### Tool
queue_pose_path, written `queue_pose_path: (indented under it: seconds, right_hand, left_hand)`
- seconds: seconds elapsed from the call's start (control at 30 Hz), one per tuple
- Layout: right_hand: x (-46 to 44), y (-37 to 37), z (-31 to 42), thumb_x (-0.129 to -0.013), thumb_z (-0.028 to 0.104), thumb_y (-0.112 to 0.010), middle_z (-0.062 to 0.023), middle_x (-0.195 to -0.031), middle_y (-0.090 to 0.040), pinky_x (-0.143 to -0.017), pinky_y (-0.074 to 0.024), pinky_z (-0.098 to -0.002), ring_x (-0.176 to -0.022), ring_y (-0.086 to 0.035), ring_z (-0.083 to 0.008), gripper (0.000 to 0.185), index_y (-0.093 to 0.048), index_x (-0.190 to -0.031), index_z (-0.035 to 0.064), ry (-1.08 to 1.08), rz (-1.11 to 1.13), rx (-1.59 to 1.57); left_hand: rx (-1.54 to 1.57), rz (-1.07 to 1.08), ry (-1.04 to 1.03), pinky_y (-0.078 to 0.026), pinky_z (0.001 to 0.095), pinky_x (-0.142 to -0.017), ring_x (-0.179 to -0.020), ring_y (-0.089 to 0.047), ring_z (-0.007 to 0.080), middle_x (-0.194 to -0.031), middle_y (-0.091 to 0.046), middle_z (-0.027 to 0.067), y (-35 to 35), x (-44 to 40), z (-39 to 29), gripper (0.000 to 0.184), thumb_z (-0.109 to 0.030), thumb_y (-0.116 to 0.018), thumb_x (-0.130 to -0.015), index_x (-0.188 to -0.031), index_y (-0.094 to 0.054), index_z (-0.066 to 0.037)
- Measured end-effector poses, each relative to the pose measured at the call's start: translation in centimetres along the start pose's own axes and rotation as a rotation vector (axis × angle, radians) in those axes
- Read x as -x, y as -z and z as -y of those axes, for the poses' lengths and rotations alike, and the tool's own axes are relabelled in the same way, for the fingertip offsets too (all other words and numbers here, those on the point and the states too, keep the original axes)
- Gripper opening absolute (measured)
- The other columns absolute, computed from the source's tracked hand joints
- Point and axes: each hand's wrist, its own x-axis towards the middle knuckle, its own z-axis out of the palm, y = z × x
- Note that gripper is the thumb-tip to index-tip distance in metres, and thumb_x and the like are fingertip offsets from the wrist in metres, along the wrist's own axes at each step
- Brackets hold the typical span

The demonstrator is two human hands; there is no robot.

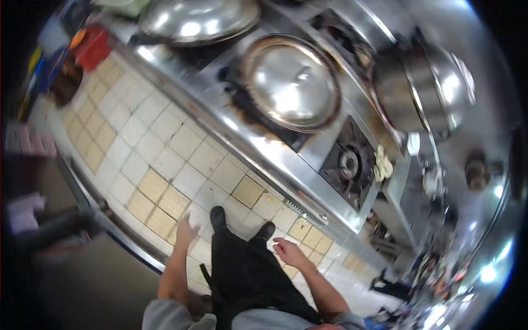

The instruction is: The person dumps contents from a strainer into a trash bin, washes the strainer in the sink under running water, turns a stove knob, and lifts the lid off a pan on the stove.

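Note:
My left hand [187,231] hangs over the tiled floor [190,140], its fingers loosely apart and somewhat blurred. Nothing shows in it. On the other side of my dark apron, my right hand [290,253] is held out with slightly bent, parted fingers, and I see nothing in it. Both hands are away from the steel stove [236,124] in front of me. A wide lidded pan [291,82] sits on that stove, its domed lid shining. Beside it is an uncovered gas burner [348,163].
Another covered pan [201,19] stands farther left. A big steel pot [421,88] is at the back right, and a crumpled pale cloth [382,164] lies by the burner. A red container [92,48] is at far left. A metal-edged counter [118,231] runs along my left.

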Motion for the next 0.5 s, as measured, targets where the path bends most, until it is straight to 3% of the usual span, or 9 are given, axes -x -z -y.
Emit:
queue_pose_path:
  seconds: [0.07, 0.1, 0.17, 0.2, 0.23, 0.3, 0.37, 0.43, 0.5]
  right_hand:
    - [0.8, 2.1, 1.8, -0.095, 0.026, -0.056, -0.0201, -0.095, -0.068, -0.078, -0.0521, -0.0421, -0.090, -0.066, -0.0358, 0.033, -0.059, -0.120, 0.0053, -0.153, 0.050, -0.045]
    - [1.8, 3.1, 2.8, -0.094, 0.026, -0.056, -0.0211, -0.100, -0.067, -0.082, -0.0517, -0.0445, -0.096, -0.065, -0.0387, 0.033, -0.058, -0.119, 0.0047, -0.199, 0.055, -0.072]
    - [3.5, 3.0, 1.2, -0.095, 0.027, -0.055, -0.0212, -0.102, -0.068, -0.084, -0.0515, -0.0456, -0.098, -0.064, -0.0398, 0.034, -0.058, -0.119, 0.0040, -0.121, -0.098, -0.055]
    - [4.4, 3.2, 0.6, -0.095, 0.026, -0.054, -0.0213, -0.103, -0.067, -0.081, -0.0527, -0.0429, -0.093, -0.066, -0.0377, 0.033, -0.058, -0.119, 0.0041, -0.130, -0.143, -0.066]
    - [5.2, 2.9, -0.3, -0.095, 0.026, -0.054, -0.0213, -0.103, -0.067, -0.081, -0.0527, -0.0429, -0.093, -0.066, -0.0377, 0.033, -0.058, -0.119, 0.0041, -0.121, -0.162, -0.090]
    - [7.0, 2.9, -2.3, -0.094, 0.026, -0.055, -0.0216, -0.102, -0.067, -0.081, -0.0527, -0.0427, -0.092, -0.066, -0.0376, 0.033, -0.059, -0.118, 0.0037, -0.183, -0.247, -0.105]
    - [9.2, 2.7, -3.8, -0.094, 0.027, -0.056, -0.0220, -0.098, -0.068, -0.081, -0.0527, -0.0429, -0.092, -0.066, -0.0377, 0.033, -0.060, -0.116, 0.0033, -0.242, -0.274, -0.182]
    - [11.1, 1.7, -6.0, -0.093, 0.028, -0.056, -0.0221, -0.093, -0.068, -0.080, -0.0528, -0.0425, -0.091, -0.066, -0.0379, 0.033, -0.061, -0.114, 0.0032, -0.301, -0.272, -0.187]
    - [12.6, 0.0, -8.5, -0.093, 0.028, -0.058, -0.0211, -0.089, -0.069, -0.075, -0.0541, -0.0396, -0.086, -0.069, -0.0328, 0.033, -0.062, -0.113, 0.0026, -0.271, -0.357, -0.149]
  left_hand:
    - [-0.172, 0.016, -0.043, -0.047, 0.0432, -0.096, -0.111, -0.059, 0.0409, -0.117, -0.061, 0.0267, 1.4, 5.4, 6.1, 0.074, -0.029, -0.081, -0.072, -0.131, -0.048, 0.004]
    - [-0.163, 0.056, 0.103, -0.047, 0.0459, -0.094, -0.111, -0.058, 0.0407, -0.117, -0.062, 0.0261, 2.8, 8.2, 6.9, 0.071, -0.033, -0.082, -0.069, -0.123, -0.055, 0.003]
    - [-0.377, 0.165, 0.198, -0.050, 0.0463, -0.090, -0.106, -0.061, 0.0416, -0.109, -0.064, 0.0273, 3.9, 10.8, 11.2, 0.060, -0.035, -0.081, -0.067, -0.110, -0.063, 0.004]
    - [-0.637, 0.344, 0.140, -0.051, 0.0461, -0.090, -0.103, -0.063, 0.0415, -0.104, -0.066, 0.0269, 4.2, 10.7, 12.5, 0.054, -0.037, -0.078, -0.067, -0.099, -0.067, 0.004]
    - [-0.342, 0.276, 0.239, -0.052, 0.0458, -0.089, -0.098, -0.065, 0.0402, -0.098, -0.068, 0.0247, 6.4, 13.0, 10.1, 0.046, -0.037, -0.075, -0.069, -0.094, -0.070, 0.001]
    - [-0.629, 0.176, 0.002, -0.053, 0.0451, -0.085, -0.093, -0.067, 0.0374, -0.091, -0.069, 0.0219, 6.9, 12.4, 9.4, 0.035, -0.032, -0.071, -0.075, -0.092, -0.070, -0.002]
    - [-0.275, 0.045, 0.072, -0.053, 0.0438, -0.080, -0.090, -0.068, 0.0351, -0.083, -0.070, 0.0206, 8.5, 11.4, 4.2, 0.029, -0.029, -0.066, -0.079, -0.088, -0.070, -0.001]
    - [-0.190, 0.004, 0.012, -0.053, 0.0424, -0.073, -0.081, -0.069, 0.0330, -0.077, -0.069, 0.0206, 9.6, 8.5, -3.5, 0.029, -0.028, -0.062, -0.083, -0.081, -0.068, 0.001]
    - [-0.027, -0.053, -0.147, -0.051, 0.0432, -0.062, -0.062, -0.067, 0.0313, -0.065, -0.065, 0.0182, 11.0, 6.4, -12.2, 0.045, -0.035, -0.049, -0.096, -0.076, -0.064, 0.002]
